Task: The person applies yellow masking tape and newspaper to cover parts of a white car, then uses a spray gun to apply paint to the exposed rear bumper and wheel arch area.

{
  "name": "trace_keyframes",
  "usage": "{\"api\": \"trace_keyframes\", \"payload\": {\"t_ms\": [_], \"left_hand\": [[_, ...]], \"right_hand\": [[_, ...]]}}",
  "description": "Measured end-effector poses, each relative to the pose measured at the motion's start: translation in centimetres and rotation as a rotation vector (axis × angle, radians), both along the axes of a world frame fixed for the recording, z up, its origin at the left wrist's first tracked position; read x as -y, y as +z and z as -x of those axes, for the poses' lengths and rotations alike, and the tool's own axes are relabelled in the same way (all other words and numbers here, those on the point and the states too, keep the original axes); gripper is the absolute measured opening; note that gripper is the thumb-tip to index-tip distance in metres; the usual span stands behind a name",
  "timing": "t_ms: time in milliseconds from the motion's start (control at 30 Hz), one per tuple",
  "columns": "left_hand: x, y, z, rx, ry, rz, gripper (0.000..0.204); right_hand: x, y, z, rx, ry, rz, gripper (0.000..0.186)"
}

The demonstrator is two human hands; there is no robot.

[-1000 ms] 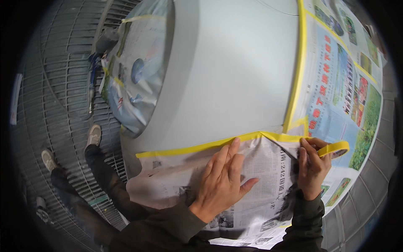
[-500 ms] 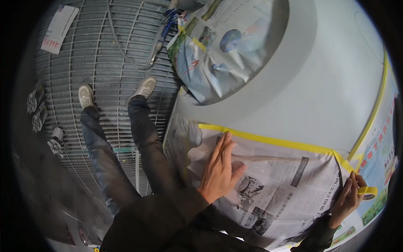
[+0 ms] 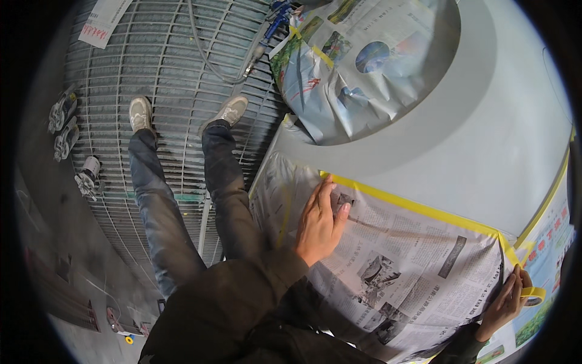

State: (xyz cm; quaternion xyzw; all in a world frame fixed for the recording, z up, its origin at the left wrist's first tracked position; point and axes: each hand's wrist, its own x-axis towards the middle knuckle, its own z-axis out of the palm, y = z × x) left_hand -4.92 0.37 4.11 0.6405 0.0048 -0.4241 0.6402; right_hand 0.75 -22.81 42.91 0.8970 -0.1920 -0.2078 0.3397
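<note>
My left hand (image 3: pixel 318 224) lies open on the newspaper sheet (image 3: pixel 418 285), fingertips at the left end of the yellow tape strip (image 3: pixel 400 200) along its top edge. The sheet covers the lower part of a pale grey, curved body panel (image 3: pixel 485 145). At the right, my right hand (image 3: pixel 506 300) grips a roll of yellow tape (image 3: pixel 533 295) beside the sheet's taped corner. A second taped paper cover (image 3: pixel 548 230) lies beyond it. Crumpled, printed masking paper (image 3: pixel 370 79) fills the curved recess at the top.
My feet (image 3: pixel 140 112) stand on a metal grating (image 3: pixel 163 67). A blue spray-gun-like tool (image 3: pixel 276 21) with a hose lies by the recess. A white cardboard piece (image 3: pixel 103 24) is at top left. Grey wrapped objects (image 3: pixel 63 112) and a small canister (image 3: pixel 91 170) lie along the left edge.
The view has swung left and down, showing more grating and my legs. My left hand has slid leftward along the tape to its end; my right hand stays at the right corner with the roll.
</note>
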Motion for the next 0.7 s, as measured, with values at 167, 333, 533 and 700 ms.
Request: {"api": "trace_keyframes", "payload": {"t_ms": [167,333,533,700], "left_hand": [[-0.2,-0.3,-0.2,-0.058,0.009,-0.028,0.056],[-0.2,-1.3,0.5,-0.033,0.021,-0.049,0.056],[0.2,-1.3,0.5,-0.010,-0.001,-0.109,0.054],[0.3,-1.5,0.1,-0.020,-0.009,-0.122,0.045]], "right_hand": [[0.1,0.2,-0.2,0.003,0.000,-0.014,0.026],[-0.4,-0.1,-0.5,0.000,-0.008,-0.027,0.026],[0.0,0.1,0.1,0.071,-0.057,-0.080,0.025],[0.2,-0.2,-0.2,0.097,-0.055,-0.098,0.024]]}}
